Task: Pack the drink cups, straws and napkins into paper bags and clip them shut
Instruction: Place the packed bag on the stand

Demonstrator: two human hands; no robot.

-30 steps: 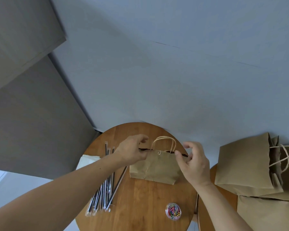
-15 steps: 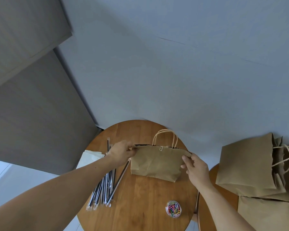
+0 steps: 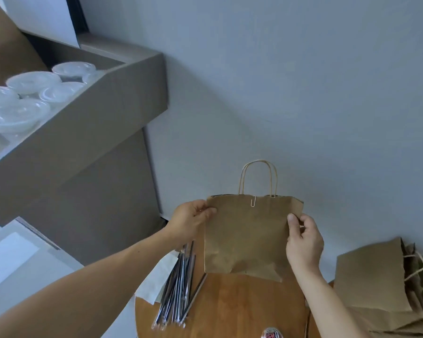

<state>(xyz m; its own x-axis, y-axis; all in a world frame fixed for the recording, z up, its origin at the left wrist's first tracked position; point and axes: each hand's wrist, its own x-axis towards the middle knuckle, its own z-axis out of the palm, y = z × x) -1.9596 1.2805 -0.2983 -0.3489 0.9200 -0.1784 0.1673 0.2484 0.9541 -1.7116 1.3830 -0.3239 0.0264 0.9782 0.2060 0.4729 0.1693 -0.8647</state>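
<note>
A: Head view: how is the packing going?
B: Left hand point(image 3: 188, 220) and right hand point(image 3: 303, 242) are pinching a clipped bag point(image 3: 249, 240) above the counter point(image 3: 242, 308); straws point(image 3: 178, 284), napkins point(image 3: 159, 276) and cups point(image 3: 22, 101) on the shelf point(image 3: 95, 123) are waiting.

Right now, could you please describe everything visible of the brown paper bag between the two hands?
The brown paper bag, with twisted paper handles, is held upright over the round wooden table, its mouth closed under one pale wire clip. The left hand pinches its left edge, the right hand its right.
</note>
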